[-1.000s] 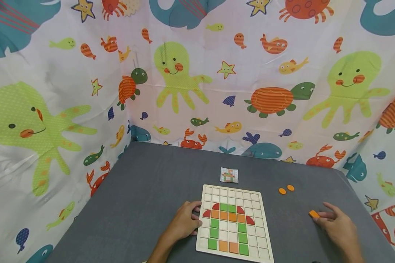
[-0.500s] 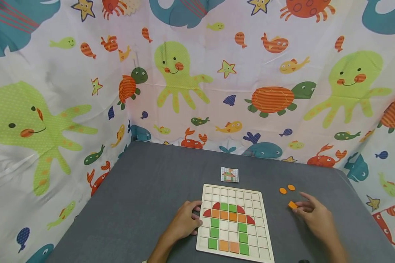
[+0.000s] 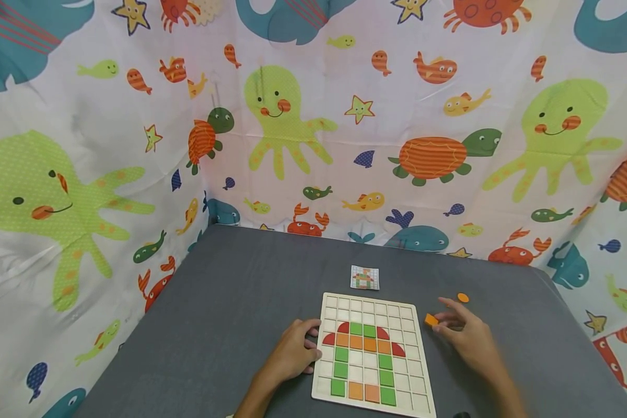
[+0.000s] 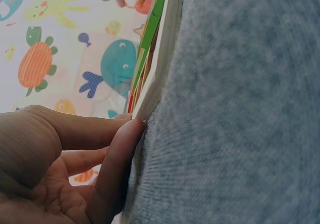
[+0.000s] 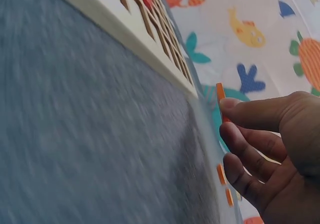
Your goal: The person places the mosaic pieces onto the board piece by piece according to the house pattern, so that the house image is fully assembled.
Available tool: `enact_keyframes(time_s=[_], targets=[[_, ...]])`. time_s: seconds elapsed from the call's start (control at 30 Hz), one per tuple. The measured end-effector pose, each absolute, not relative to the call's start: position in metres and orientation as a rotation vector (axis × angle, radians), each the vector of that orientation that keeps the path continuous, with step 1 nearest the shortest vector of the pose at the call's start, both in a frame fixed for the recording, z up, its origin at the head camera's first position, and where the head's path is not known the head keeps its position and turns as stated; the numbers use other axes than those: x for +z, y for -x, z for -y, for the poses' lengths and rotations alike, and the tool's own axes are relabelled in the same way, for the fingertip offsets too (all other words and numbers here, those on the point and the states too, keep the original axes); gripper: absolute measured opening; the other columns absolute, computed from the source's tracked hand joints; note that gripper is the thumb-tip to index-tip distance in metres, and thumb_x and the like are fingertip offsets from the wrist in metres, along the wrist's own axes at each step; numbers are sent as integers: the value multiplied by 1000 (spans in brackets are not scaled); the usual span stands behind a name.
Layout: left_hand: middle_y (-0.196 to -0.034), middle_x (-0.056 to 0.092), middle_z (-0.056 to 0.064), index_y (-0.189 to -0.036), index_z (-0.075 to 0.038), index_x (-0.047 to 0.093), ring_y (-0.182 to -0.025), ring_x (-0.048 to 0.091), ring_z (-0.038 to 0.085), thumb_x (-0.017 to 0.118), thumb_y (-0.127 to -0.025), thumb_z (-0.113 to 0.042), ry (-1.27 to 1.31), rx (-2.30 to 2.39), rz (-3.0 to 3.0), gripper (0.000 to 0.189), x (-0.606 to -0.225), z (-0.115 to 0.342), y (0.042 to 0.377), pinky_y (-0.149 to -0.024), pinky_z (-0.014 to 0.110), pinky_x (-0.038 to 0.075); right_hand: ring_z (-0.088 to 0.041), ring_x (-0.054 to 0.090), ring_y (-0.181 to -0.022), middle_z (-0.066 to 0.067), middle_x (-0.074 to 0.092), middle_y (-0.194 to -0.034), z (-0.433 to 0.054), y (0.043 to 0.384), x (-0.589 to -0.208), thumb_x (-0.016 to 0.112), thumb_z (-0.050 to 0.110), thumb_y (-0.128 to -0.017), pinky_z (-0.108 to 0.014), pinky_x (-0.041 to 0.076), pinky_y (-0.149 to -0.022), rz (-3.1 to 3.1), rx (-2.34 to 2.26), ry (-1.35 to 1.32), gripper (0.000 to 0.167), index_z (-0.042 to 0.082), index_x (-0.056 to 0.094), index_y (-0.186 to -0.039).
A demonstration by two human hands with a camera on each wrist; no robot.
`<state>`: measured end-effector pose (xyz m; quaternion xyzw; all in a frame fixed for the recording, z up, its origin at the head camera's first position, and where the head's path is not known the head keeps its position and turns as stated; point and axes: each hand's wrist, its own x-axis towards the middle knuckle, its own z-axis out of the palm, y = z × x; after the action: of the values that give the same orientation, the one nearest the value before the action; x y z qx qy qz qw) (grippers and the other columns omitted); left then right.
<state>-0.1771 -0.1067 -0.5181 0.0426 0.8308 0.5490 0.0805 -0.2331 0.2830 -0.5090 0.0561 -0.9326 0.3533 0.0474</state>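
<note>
A pale wooden grid board (image 3: 413,368) lies on the table, with green, orange and red flat tiles forming a pattern in its cells. My left hand (image 3: 292,351) holds the board's left edge; the left wrist view shows thumb and finger at the rim (image 4: 155,76). Just off the board's right side, my right hand (image 3: 470,339) pinches an orange square tile (image 3: 431,320) between thumb and fingers. In the right wrist view that tile (image 5: 220,94) appears edge-on, raised above the table surface.
Behind the board lies a small printed pattern card (image 3: 364,277). One orange disc (image 3: 462,298) shows beyond my right hand, which hides another in the head view. A dark object (image 3: 462,415) peeks in at the bottom edge. A sea-animal curtain (image 3: 313,116) hangs around the grey table (image 3: 251,278).
My right hand has moved left with the orange tile, from the table's right side to near the board's right edge, now covering one orange disc. My left hand stays on the board.
</note>
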Motion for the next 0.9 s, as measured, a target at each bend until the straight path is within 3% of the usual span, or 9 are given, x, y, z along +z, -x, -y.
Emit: enact_keyframes(time_s=[0.33, 0.63, 0.9], targets=[[-118, 56, 13, -144, 2, 59, -95, 63, 23, 75, -85, 10, -135, 1643, -2488, 62, -518, 107, 177, -49, 31, 61, -17, 71, -92, -7, 77, -111, -243, 238, -509, 83, 5, -91, -22, 59, -74, 2830, 1157, -280, 65, 6, 56, -150], [-118, 57, 13, -144, 1, 59, -96, 64, 24, 75, -85, 11, -131, 1638, -2486, 62, -518, 106, 178, -50, 32, 61, -14, 70, -92, 0, 77, -107, -216, 243, -507, 86, 12, -89, -25, 59, -76, 2810, 1251, -405, 65, 8, 59, -148], [-117, 57, 12, -144, 1, 59, -95, 65, 24, 76, -85, 11, -135, 1644, -2486, 62, -519, 106, 178, -49, 32, 61, -17, 70, -94, -2, 76, -107, -199, 249, -511, 84, 3, -89, -26, 58, -73, 2833, 1333, -426, 63, 10, 61, -147]])
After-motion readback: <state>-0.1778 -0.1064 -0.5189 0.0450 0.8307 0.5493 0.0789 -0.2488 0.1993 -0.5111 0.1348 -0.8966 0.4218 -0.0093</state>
